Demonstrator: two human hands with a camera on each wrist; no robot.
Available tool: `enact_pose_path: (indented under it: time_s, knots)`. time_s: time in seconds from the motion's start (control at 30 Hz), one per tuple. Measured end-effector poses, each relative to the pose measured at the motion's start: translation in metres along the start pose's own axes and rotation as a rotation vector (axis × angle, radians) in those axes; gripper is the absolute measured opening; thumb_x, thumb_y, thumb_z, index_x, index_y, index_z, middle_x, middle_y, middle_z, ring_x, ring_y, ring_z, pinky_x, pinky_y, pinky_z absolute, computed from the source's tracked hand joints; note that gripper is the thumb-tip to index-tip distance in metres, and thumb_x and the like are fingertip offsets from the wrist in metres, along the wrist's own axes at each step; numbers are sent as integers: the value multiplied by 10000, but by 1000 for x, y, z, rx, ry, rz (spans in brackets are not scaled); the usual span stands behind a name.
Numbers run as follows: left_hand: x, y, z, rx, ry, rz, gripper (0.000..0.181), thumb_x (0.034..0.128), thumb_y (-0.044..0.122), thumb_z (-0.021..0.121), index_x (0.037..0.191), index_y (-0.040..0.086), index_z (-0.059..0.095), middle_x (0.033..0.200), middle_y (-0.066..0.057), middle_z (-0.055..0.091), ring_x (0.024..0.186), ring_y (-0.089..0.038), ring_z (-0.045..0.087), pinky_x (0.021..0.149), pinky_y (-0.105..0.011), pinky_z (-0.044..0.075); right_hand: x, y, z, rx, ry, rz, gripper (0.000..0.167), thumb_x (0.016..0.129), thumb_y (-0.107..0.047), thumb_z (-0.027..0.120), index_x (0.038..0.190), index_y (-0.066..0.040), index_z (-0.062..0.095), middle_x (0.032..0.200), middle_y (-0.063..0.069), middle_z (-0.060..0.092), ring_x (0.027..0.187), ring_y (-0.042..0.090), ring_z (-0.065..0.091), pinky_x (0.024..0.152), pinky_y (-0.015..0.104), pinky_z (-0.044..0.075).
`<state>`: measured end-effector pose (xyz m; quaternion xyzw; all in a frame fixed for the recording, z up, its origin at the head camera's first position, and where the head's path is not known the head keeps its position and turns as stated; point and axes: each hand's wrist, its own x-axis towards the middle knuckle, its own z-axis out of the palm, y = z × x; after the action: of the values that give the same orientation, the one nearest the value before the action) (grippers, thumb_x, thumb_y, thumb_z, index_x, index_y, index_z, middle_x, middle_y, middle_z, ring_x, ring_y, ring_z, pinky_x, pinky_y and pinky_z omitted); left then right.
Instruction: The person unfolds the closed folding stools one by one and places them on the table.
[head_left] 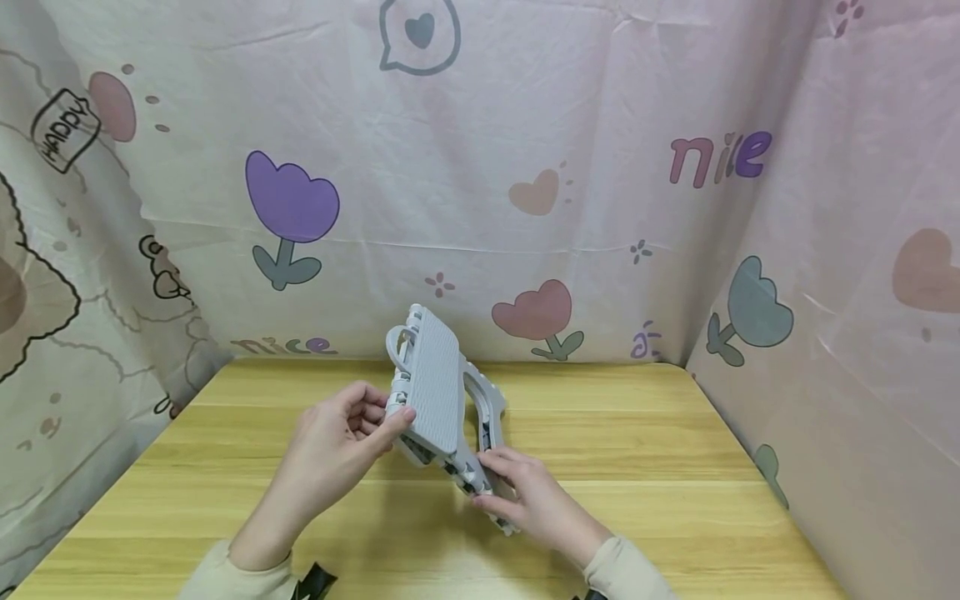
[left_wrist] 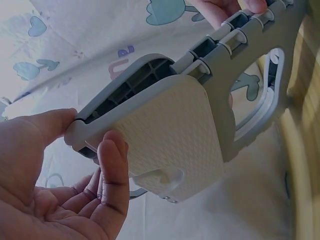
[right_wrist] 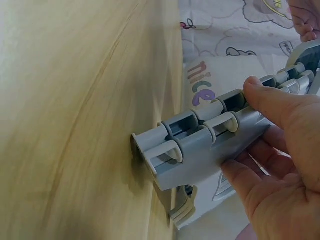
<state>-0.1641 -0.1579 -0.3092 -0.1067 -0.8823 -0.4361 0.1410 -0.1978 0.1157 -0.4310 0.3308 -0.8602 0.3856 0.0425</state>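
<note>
A small grey plastic folding stool (head_left: 437, 387), partly folded, is held tilted above the table between both hands. Its ribbed flat panel faces the head camera, and a loop handle (head_left: 393, 350) sticks out on the left edge. My left hand (head_left: 330, 446) pinches the panel's near-left corner between thumb and fingers; in the left wrist view the dark ribbed underside shows beside the textured panel (left_wrist: 165, 125). Lower down, my right hand (head_left: 536, 500) grips the leg part with its curved cut-out. The right wrist view shows the thumb over the row of hinge knuckles (right_wrist: 200, 120), with fingers underneath.
A wood-grain table (head_left: 637, 467) spreads under the hands. Printed cloth (head_left: 450, 167) hangs at the back and on both sides, close to the table's edges. A black strap end (head_left: 315, 581) sits by the left sleeve.
</note>
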Motion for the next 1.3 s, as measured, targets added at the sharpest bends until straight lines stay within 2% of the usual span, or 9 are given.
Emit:
enact_pose_path:
  time_s: [0.27,0.47,0.6,0.77,0.9,1.07,1.3]
  knots:
    - [0,13,6,-8,14,48,303,956,392,829,1011,113,723,805,44,749,707,-71,680,640,-225,577,-3,1,0,69,5,-11,551,977,-203,792,1475,-42,620,1361,56,703,1215,203,715,1082,340,582]
    - [0,22,12,-22,19,86,306,941,385,846,1019,117,722,826,38,738,727,-82,665,666,-222,587,-9,2,0,121,15,-9,560,996,-274,767,1463,-7,611,1351,121,698,1257,311,713,1103,362,555]
    - [0,27,14,-37,7,90,302,933,368,856,1033,116,722,836,37,732,732,-84,666,674,-222,595,-12,2,0,131,15,7,570,995,-301,765,1454,-1,609,1353,134,694,1285,360,699,1097,385,559]
    - [-2,33,18,-72,-19,103,304,924,319,869,1075,100,722,861,21,732,746,-82,677,694,-222,611,-13,2,1,148,15,32,568,986,-322,773,1449,-37,612,1379,105,698,1310,338,688,1098,358,560]
    - [-3,37,23,-106,-37,155,307,930,300,865,1110,93,726,881,11,730,755,-64,682,709,-222,623,-14,2,2,207,16,41,549,980,-283,786,1444,-47,611,1405,91,693,1338,297,668,1125,342,535]
    - [-3,39,31,-135,-44,222,292,904,224,888,1122,109,733,876,27,723,753,-44,686,713,-223,635,-17,3,3,271,16,42,485,986,-248,787,1409,-70,629,1375,66,704,1330,254,664,1141,378,523]
    - [-4,39,40,-131,-73,347,420,837,90,923,1203,105,718,898,38,732,766,-6,685,726,-228,641,-22,4,5,295,19,43,450,994,-281,786,1384,-111,638,1336,14,711,1297,183,666,1135,380,535]
